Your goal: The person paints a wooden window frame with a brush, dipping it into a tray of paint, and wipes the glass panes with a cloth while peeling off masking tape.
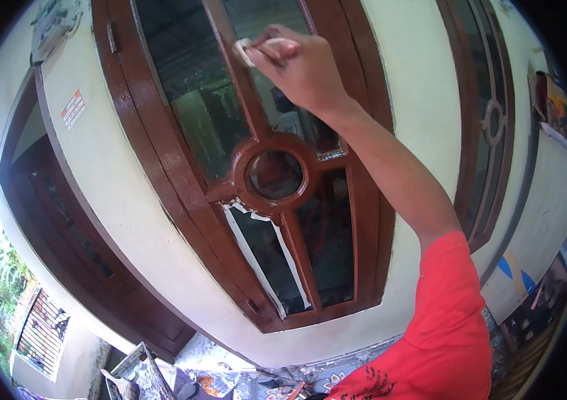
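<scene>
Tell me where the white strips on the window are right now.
In the head view, the white strips run along edges of the lower-left pane, just below the round pane and well below the right hand.

Single head-worn view, tilted, faces brown window (274,175) from near.

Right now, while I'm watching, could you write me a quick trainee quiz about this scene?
1. White strips edge which lower pane of the nearest window in this view: left or right?
2. True or false: the right hand, holding a pale object, is higher in view than the round ring.
3. What colour is the sleeve?

Key: 1. Left. 2. True. 3. Red.
</scene>
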`<state>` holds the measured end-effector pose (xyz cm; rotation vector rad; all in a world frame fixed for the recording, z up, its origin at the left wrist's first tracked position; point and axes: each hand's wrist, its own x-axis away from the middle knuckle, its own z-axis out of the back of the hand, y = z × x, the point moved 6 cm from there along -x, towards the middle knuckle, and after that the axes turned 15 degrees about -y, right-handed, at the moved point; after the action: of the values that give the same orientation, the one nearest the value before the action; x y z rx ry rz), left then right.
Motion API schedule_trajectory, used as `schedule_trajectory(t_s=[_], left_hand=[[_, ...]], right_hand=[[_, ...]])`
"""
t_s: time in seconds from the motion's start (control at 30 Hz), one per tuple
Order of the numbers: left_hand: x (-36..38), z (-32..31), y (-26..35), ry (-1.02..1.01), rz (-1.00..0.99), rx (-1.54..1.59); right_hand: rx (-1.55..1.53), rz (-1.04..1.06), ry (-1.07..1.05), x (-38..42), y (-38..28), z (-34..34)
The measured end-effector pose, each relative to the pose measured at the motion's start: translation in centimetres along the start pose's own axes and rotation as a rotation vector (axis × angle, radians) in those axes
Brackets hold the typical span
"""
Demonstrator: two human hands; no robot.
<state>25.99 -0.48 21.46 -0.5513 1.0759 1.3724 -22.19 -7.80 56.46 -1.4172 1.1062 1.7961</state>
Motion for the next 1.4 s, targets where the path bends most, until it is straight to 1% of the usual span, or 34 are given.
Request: schedule_trajectory(t_s=[0.07,0.13,0.17,0.23,0.27,0.33,0.37,0.47,0.5,0.53,0.6,0.63,0.7,0.73,0.8,0.87,0.93,0.97,1.03,1.07,1.13,1.17,1.2,1.27,1.3,1.37,1.4], left_hand=[[-0.5,-0.1,0.3,-0.008,-0.018,-0.005],[-0.9,-0.2,0.2,-0.02,-0.03,-0.007],[-0.8,-0.4,0.3,-0.025,-0.03,-0.005],[-0.4,-0.7,0.5,-0.028,-0.024,0.006],[-0.4,-1.0,0.8,-0.03,-0.023,0.012],[-0.9,-1.5,1.4,-0.037,-0.039,0.018],[-1.4,-1.7,1.6,-0.04,-0.052,0.021],[-2.5,-2.3,2.4,-0.042,-0.085,0.029],[-2.7,-2.6,2.5,-0.043,-0.094,0.032],[-2.9,-2.8,2.6,-0.045,-0.101,0.036],[-3.0,-3.3,2.7,-0.048,-0.104,0.05],[-2.8,-3.6,2.7,-0.049,-0.1,0.056],[-2.5,-4.1,3.0,-0.045,-0.092,0.069],[-2.5,-4.2,3.1,-0.047,-0.094,0.073],[-2.7,-4.5,3.3,-0.059,-0.105,0.078],[-2.8,-4.8,3.3,-0.067,-0.113,0.083],[-2.8,-5.3,3.2,-0.073,-0.119,0.096],[-2.7,-5.6,3.1,-0.075,-0.118,0.105],[-2.1,-5.9,3.2,-0.078,-0.111,0.119],[-2.1,-6.0,3.1,-0.084,-0.114,0.12],[-2.3,-6.0,2.7,-0.092,-0.125,0.119],[-2.3,-6.2,2.6,-0.096,-0.125,0.122],[-2.1,-6.4,2.5,-0.102,-0.124,0.129],[-1.3,-6.6,2.2,-0.114,-0.118,0.14],[-0.9,-6.6,2.0,-0.116,-0.11,0.143],[0.1,-6.7,1.2,-0.111,-0.081,0.145],[0.7,-6.5,1.1,-0.104,-0.06,0.145]], right_hand=[[-0.038,-0.014,-0.005,0.5,0.7,-0.6],[-0.017,-0.068,-0.114,2.5,0.7,-1.6],[-0.021,-0.07,-0.118,3.6,0.5,-1.4],[-0.17,-0.145,-0.252,5.1,0.9,-1.5],[-0.17,-0.143,-0.254,4.5,0.9,-1.4],[-0.057,-0.062,-0.04,2.2,0.6,0.4],[0.027,0.019,0.023,0.9,0.9,0.4],[0.011,0.033,0.06,-0.7,1.2,0.1],[-0.014,0.009,-0.012,-0.1,1.6,-0.9],[-0.012,0.005,-0.009,1.2,1.2,-1.0],[-0.035,-0.134,-0.129,4.4,0.3,-1.2],[-0.037,-0.129,-0.132,5.4,-0.2,-0.7],[-0.224,-0.219,-0.311,6.7,0.0,-1.1],[-0.225,-0.22,-0.311,6.2,0.1,-0.9],[-0.217,-0.215,-0.125,4.7,0.7,0.4],[-0.201,-0.196,-0.098,5.0,0.9,0.0],[-0.233,-0.255,-0.206,6.5,0.7,-1.2],[-0.231,-0.254,-0.209,6.8,0.5,-0.9],[-0.2,-0.286,-0.376,7.2,0.1,-1.1],[-0.204,-0.291,-0.376,6.6,0.0,-0.7],[-0.093,-0.27,-0.338,4.3,0.0,0.6],[-0.041,-0.203,-0.276,3.6,0.0,0.9],[-0.042,-0.204,-0.281,3.6,-0.1,0.6],[-0.137,-0.18,-0.233,4.0,-0.6,0.3],[-0.142,-0.176,-0.239,4.6,-1.0,0.1],[-0.043,-0.233,-0.384,6.5,-2.2,-0.8],[-0.12,-0.258,-0.373,7.1,-3.0,-0.9]])
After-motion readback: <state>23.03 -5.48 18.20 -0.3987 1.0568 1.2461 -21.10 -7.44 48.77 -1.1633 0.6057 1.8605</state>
